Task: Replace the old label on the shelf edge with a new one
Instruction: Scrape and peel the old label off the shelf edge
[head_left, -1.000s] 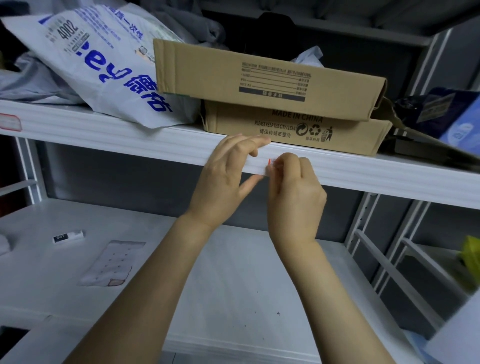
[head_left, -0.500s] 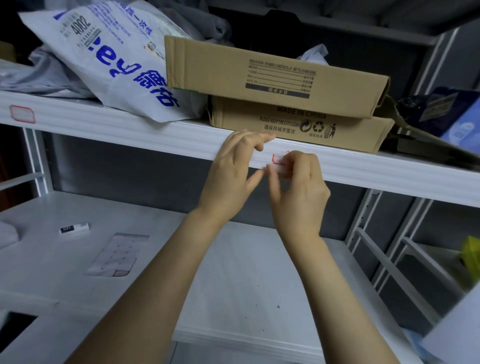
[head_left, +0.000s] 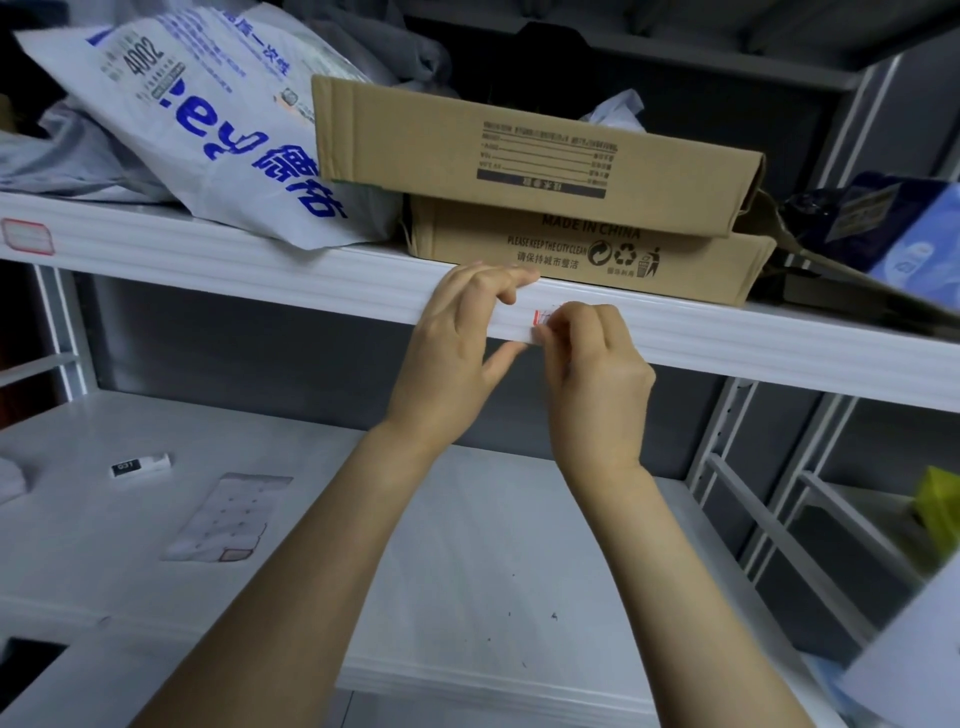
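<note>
Two bare hands meet at the white, ridged shelf edge (head_left: 727, 343). The left grip (head_left: 457, 348) is half closed. Its bent fingers lie over the top of the edge and its thumb stretches beneath, clasping it. Just to its right, the right grip (head_left: 597, 374) is curled tight, pinching one small paper label (head_left: 541, 317) that is white with a red border. The label is mostly hidden by the fingertips, so I cannot tell whether it is stuck down or lifted. A second label (head_left: 27, 236), also red-bordered, sits on the same edge far left of the grips. Directly above them lie two flat brown corrugated cardboard boxes (head_left: 519, 145), stacked. Up and left is one crinkled white plastic bag (head_left: 208, 130) with blue print. Below and left, on the lower shelf (head_left: 467, 545), lie one pale rectangular sticker sheet (head_left: 228, 519) and one small white box (head_left: 140, 465).
</note>
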